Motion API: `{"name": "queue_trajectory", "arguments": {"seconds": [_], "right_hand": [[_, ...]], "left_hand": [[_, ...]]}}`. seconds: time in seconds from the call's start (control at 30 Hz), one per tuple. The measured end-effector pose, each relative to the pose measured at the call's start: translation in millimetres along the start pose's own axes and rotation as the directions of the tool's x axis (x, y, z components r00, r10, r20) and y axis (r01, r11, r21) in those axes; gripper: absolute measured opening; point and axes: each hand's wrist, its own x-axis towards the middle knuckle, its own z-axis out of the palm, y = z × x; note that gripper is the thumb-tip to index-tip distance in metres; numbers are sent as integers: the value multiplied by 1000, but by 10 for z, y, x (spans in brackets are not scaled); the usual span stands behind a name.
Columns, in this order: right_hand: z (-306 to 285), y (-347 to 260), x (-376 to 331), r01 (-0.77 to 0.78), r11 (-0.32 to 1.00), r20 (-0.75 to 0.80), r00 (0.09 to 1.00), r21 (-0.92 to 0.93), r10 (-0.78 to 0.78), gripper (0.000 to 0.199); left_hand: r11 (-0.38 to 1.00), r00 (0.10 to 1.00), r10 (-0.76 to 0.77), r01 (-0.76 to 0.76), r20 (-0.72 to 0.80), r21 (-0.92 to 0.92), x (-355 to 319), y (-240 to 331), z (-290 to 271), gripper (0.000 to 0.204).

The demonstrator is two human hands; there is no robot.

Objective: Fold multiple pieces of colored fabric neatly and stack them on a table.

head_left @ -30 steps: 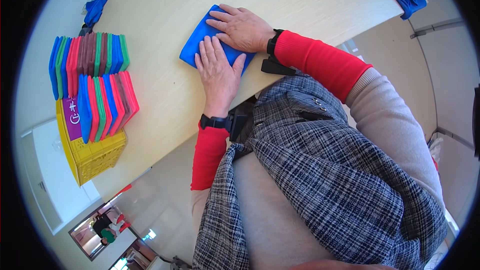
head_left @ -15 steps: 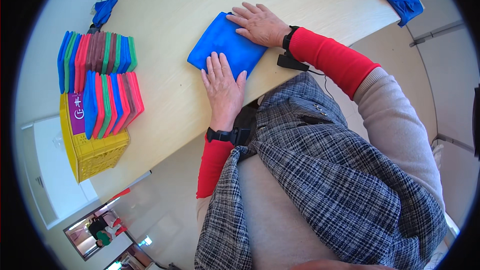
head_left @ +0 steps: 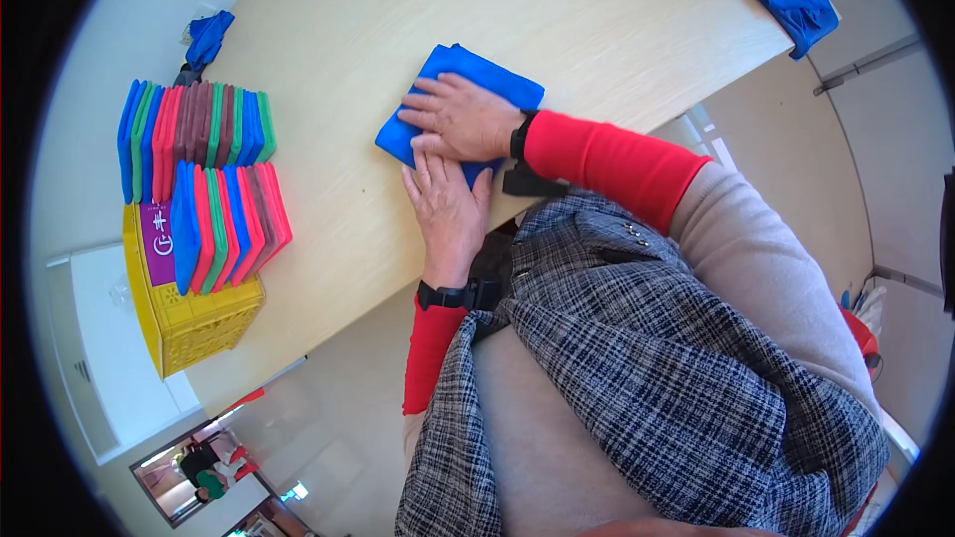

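Right hand (head_left: 466,119) has shifted from right edge to middle of folded blue cloth (head_left: 500,83) on table (head_left: 637,40), beside left hand (head_left: 448,207), touch unclear; both laid flat, gripping nothing, smoothing seemingly still under way.

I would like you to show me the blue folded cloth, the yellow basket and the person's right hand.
Blue folded cloth (head_left: 500,88): head view, its uncovered upper-right part.
Yellow basket (head_left: 210,331): head view, its patterned side wall.
Right hand (head_left: 466,119): head view, back of the hand.
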Motion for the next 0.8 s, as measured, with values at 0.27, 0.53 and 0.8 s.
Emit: {"name": "queue_trajectory", "arguments": {"seconds": [0.27,0.53,0.8], "right_hand": [[-142,436,4,-150,984,68,985,-96,157,57],[-173,481,-37,-197,975,95,974,-103,207,56],[-42,441,-3,-183,971,20,982,-154,188,55]], "left_hand": [[998,997,50,-47,-52,50,-44,-19,-33,72],[994,990,28,-13,136,-109,228,-141,-382,69],[998,993,56,-55,-102,15,646,-265,84,72]]}}
